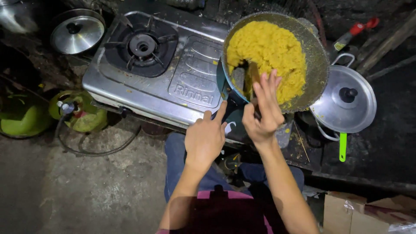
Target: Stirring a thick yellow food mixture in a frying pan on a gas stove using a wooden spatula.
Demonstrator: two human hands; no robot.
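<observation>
— Pan [318, 65], tilted on the right burner of the steel stove [143, 93], full of yellow rice [268, 52].
— Nearest first: left hand [205, 139] gripping the dark handle [232, 106], index stretched along it.
— Right hand [263, 110]: closed round a wooden spatula [253, 73], blade dug into the rice.
— Could slide or tip if the grip slackens; rice over the rim.
— Farther off: lidded pot [346, 102], green gas cylinder [80, 112].

The right hand [262, 113] stirs yellow rice [266, 58] in a pan [318, 65]; the left hand [206, 138] grips its handle [232, 106].
</observation>
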